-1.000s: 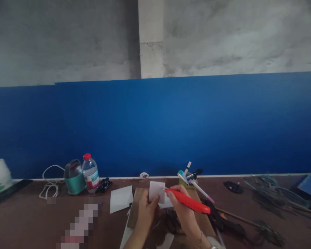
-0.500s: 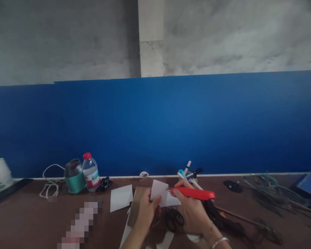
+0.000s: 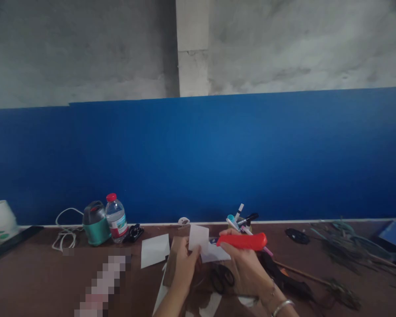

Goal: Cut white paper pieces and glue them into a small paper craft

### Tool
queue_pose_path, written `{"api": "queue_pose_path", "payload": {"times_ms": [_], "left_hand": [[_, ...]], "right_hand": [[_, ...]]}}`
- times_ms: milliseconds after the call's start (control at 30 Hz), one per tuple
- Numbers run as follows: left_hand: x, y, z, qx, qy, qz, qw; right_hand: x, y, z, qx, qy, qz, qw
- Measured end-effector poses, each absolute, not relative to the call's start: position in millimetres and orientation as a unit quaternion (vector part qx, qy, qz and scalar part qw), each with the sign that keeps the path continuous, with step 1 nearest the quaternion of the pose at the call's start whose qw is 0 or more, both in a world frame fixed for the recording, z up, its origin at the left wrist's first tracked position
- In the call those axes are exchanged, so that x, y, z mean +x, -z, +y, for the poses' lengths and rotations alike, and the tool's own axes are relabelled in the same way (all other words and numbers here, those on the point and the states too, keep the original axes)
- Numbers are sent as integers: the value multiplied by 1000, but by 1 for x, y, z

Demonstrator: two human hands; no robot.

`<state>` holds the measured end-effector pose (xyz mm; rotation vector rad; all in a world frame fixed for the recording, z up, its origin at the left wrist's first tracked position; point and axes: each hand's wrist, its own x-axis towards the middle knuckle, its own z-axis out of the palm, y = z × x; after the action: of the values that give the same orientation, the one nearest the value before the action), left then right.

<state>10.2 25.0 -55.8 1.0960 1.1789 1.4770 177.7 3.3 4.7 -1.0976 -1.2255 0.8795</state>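
Note:
My left hand (image 3: 186, 264) pinches a small piece of white paper (image 3: 198, 238) between thumb and fingers, holding it up off the table. In my right hand (image 3: 242, 259) is a thick red-handled tool (image 3: 242, 241) with a thin tip, lying nearly level. Its tip points left toward the paper's right edge; whether it touches is too small to tell. Beneath the hands another white sheet (image 3: 216, 253) rests on a brown board (image 3: 175, 253). Black-handled scissors (image 3: 221, 278) lie between my wrists, and white paper scraps (image 3: 211, 306) are close by.
A square white sheet (image 3: 155, 251) lies left of the board. Behind my right hand stands a cup of markers (image 3: 240, 224). A water bottle (image 3: 116, 220), a teal container (image 3: 96, 226) and a white cable (image 3: 64, 235) sit at left. Dried stems (image 3: 343, 293) and a black mouse-like object (image 3: 297, 236) are at right.
The red-handled tool has turned from slanting to nearly level. The held paper tilted, then came upright again. My right hand shifted slightly right, uncovering the scissors.

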Motion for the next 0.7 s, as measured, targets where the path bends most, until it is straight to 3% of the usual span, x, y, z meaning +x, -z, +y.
{"api": "queue_pose_path", "payload": {"times_ms": [133,700], "left_hand": [[7,49,23,469,-614,479,417],[8,57,24,501,-609,474,391]], "right_hand": [[170,-9,0,-470,-445,-527,551],[167,-5,-1,-466,-400,-614,496]]}}
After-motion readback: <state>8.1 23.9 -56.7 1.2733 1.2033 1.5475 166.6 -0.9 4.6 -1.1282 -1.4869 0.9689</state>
